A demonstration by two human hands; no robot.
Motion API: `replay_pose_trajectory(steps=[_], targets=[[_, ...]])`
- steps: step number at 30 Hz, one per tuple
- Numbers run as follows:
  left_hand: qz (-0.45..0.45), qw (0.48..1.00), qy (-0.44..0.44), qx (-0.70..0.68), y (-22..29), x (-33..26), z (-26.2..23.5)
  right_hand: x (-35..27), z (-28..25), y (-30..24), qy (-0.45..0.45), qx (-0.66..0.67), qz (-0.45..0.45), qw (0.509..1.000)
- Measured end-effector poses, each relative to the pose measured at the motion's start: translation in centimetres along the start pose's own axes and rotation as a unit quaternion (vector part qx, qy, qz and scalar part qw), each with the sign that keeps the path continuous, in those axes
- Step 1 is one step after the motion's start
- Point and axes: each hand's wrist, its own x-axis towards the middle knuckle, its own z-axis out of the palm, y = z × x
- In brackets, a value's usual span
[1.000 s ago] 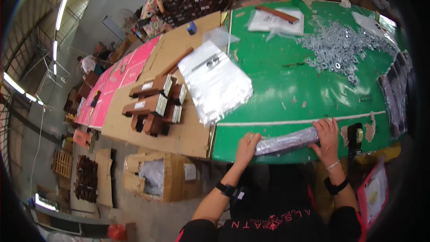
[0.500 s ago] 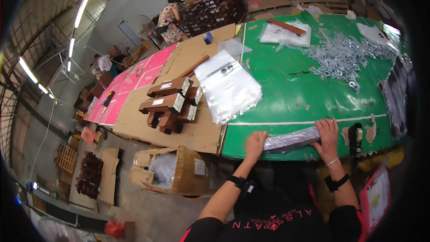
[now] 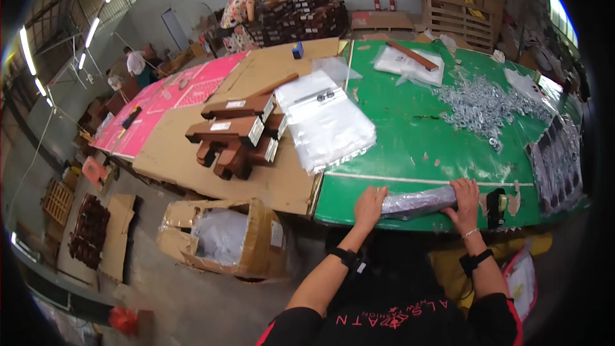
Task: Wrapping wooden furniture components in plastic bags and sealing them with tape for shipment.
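Note:
A long bundle in clear plastic wrap lies along the near edge of the green tabletop. At its left end, my left hand is closed around the wrapping. My right hand grips the other end, fingers over the top and thumb on the near side. What is inside the plastic cannot be made out clearly. Just right of my right hand stands a black tape dispenser.
Clear plastic bags lie left of centre beside stacked brown wooden pieces on cardboard. A heap of small metal parts covers the far right. An open carton stands below the table's left part. Another person is at the back.
The whole view has shifted and tilted slightly. Both hands keep their hold on the wrapped bundle, which stays at nearly the same place on the table.

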Motion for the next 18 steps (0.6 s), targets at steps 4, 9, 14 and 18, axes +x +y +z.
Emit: replay_pose_trajectory(steps=[4, 9, 14, 18], targets=[[-0.021, 1.0, -0.009, 0.005, 0.72, 0.19, 0.13, 0.15, -0.29, 0.15, 0.009, -0.021, 0.001, 1.0], [-0.02, 1.0, -0.001, -0.018, 1.17, -0.1, 0.45, 0.11, -0.44, 0.15, 0.008, -0.03, 0.001, 1.0], [-0.016, 1.0, -0.013, -0.002, 1.16, -0.11, 0.77, 0.09, -0.86, 0.05, -0.015, -0.041, 0.013, 0.999], [-0.005, 1.0, -0.011, -0.003, 0.73, -0.56, 0.91, 0.13, -0.54, 0.46, -0.006, -0.038, 0.004, 0.999]])
